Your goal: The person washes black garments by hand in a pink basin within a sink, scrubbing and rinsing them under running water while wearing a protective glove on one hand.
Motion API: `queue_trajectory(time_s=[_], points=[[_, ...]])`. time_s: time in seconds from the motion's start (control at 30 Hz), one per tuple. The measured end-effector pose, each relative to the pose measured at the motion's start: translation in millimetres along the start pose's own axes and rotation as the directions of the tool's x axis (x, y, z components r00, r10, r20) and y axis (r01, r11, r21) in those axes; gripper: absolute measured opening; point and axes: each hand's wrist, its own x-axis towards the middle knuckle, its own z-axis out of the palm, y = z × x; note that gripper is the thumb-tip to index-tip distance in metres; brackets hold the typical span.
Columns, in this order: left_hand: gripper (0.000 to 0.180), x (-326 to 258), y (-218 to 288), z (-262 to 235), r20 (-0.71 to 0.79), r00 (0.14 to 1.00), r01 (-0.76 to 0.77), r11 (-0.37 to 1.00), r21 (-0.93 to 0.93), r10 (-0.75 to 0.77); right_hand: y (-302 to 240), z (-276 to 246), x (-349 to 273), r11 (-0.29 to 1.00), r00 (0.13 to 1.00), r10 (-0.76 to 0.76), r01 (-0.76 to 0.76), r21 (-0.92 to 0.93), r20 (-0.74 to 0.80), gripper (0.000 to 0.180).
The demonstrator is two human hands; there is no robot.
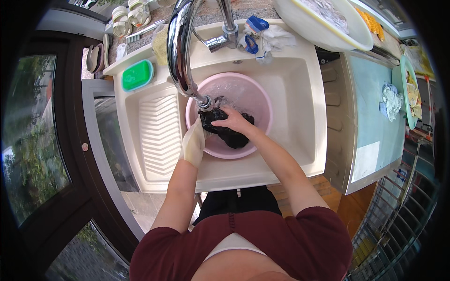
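A wet black cloth (234,137) is bunched in a round pink basin (268,100), which stands in a cream sink. My left hand (193,143) wears a pale, loose glove and grips the left end of the cloth; its fingertips are hidden in the folds. From the right, my bare right hand (232,120) presses on top of the cloth, thumb and fingers closed around a fold. The chrome faucet (180,51) curves over the basin, with its spout just above the cloth. Bubbly water (229,86) shows at the basin's far side.
A ribbed washboard (159,136) is moulded into the sink's left side, below a green soap dish (137,75). White and blue cloths (267,40) lie behind the faucet. A large white basin (328,23) juts over the back right corner. Sandals (129,19) sit at the back left.
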Motion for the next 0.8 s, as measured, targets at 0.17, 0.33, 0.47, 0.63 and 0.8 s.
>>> queue_trajectory(time_s=[0.17, 0.33, 0.47, 0.63, 0.8], points=[[0.023, -32, -18, -1, 0.006, 0.951, -0.305, 0.939, -0.157, 0.31, -78, 43, -32, 0.981, 0.98, -0.132, 0.108, -0.163, -0.147, 0.039], [0.03, -26, 18, 50, -0.037, 0.994, -0.112, 0.978, -0.178, 0.107, -50, -22, 5, 0.887, 0.908, -0.122, -0.082, -0.455, -0.401, 0.027], [0.067, -5, 56, 41, -0.395, 0.919, 0.258, 0.761, 0.595, -0.002, -30, -85, -6, 0.57, 0.968, 0.068, -0.238, -0.787, -0.243, 0.052], [0.077, 56, -13, 31, -0.528, 0.843, 0.424, 0.472, 0.773, 0.108, -1, -61, -4, 0.366, 0.997, 0.056, -0.062, -0.929, -0.045, 0.088], [0.081, 97, -85, -3, -0.296, 0.888, 0.224, 0.231, 0.947, 0.351, 40, -31, 11, 0.476, 0.998, 0.065, -0.009, -0.879, 0.025, 0.081]])
